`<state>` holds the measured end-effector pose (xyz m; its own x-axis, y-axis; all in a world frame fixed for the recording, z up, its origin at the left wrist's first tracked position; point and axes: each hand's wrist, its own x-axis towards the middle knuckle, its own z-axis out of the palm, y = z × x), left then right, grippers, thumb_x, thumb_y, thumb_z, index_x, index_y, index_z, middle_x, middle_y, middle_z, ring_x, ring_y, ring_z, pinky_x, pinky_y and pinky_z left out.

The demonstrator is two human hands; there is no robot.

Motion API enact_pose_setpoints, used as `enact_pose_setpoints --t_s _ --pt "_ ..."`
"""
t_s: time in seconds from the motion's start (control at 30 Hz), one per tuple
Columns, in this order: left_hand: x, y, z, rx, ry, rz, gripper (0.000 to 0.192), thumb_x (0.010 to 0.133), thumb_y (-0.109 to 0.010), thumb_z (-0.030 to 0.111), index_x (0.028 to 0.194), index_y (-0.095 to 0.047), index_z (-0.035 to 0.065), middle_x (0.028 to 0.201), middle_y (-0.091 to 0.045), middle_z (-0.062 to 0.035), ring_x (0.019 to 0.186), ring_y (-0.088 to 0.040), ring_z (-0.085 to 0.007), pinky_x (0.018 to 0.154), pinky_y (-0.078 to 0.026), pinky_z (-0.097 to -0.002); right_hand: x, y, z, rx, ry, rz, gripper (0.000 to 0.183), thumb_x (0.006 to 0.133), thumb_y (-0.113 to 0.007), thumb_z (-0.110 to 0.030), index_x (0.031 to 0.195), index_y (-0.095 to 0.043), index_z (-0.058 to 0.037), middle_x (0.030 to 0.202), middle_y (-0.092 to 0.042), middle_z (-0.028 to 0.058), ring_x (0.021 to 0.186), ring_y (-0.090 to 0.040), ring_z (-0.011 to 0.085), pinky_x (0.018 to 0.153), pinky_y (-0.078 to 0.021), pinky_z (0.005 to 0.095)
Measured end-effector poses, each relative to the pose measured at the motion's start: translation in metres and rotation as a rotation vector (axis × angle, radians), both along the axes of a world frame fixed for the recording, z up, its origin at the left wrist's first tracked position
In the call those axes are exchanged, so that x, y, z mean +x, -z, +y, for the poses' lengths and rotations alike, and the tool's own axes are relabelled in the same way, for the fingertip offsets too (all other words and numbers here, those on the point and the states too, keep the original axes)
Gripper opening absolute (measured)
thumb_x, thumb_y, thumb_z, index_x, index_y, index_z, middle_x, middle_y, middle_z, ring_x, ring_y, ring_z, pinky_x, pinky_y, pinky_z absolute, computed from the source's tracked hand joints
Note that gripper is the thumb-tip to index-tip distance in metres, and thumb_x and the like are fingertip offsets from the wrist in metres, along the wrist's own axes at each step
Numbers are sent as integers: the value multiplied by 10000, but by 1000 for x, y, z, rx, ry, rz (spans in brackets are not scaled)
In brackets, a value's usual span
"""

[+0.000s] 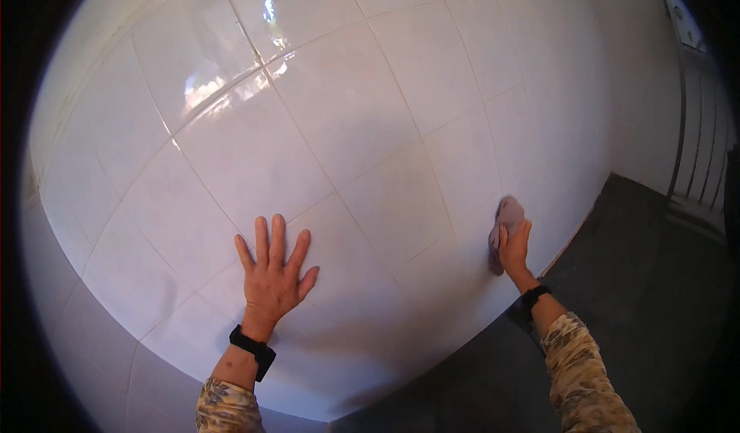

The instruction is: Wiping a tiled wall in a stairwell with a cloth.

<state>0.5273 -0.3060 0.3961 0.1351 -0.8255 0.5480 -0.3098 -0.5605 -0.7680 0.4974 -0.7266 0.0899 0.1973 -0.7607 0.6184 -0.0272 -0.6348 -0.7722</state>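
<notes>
My left hand (pixel 270 282) lies flat with spread fingers against a white tiled wall (pixel 370 201), holding nothing. A black band is around that wrist. Further right and low on the same wall, my right hand (pixel 516 248) grips a mauve cloth (pixel 509 212) and presses it to the tiles. The cloth is bunched, and part of it is hidden by the fingers. Another black band circles the right wrist. Patterned yellow and brown sleeves cover both forearms. Bright reflections show on the upper left tiles.
A dark floor (pixel 624 271) meets the wall's lower right edge. At the far right stands a barred metal gate or grille (pixel 700 138), beside a pale wall (pixel 642 97). Another tiled surface (pixel 98 340) runs along the lower left.
</notes>
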Motion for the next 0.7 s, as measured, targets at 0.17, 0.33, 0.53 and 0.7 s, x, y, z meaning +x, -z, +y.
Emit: enact_pose_setpoints --t_s 0.17,0.33,0.53,0.7 --pt "4 0 -6 -13 18 35 609 881 -575 469 1410 -444 198 1538 -223 -225 1433 -176 -423 1110 -86 -653 -2 154 16 159 -85 331 393 946 -508 -246 1115 -507 110 1027 -566 312 1013 -505 491 915 -386 509" --pt "6 6 -7 -18 21 46 615 880 -572 478 1415 -441 205 1540 -224 -220 1438 -162 -420 1102 -91 -662 8 200 45 571 -209 387 379 928 -493 -261 963 -607 100 954 -635 317 931 -584 510 884 -447 518" --pt "1 8 -6 -30 49 37 607 864 -578 478 1403 -463 221 1521 -284 -208 1403 -266 -412 1035 -231 -680 14 88 -2 299 51 316 549 910 -530 -290 1197 -478 174 1175 -534 370 1104 -520 473 977 -416 472" --pt "6 12 8 -24 53 100 627 868 -584 499 1416 -446 227 1546 -220 -198 1441 -172 -395 1086 -133 -674 -9 -151 -12 -229 14 -2 412 864 -649 -171 1141 -515 103 1067 -518 247 1035 -503 419 898 -430 435"
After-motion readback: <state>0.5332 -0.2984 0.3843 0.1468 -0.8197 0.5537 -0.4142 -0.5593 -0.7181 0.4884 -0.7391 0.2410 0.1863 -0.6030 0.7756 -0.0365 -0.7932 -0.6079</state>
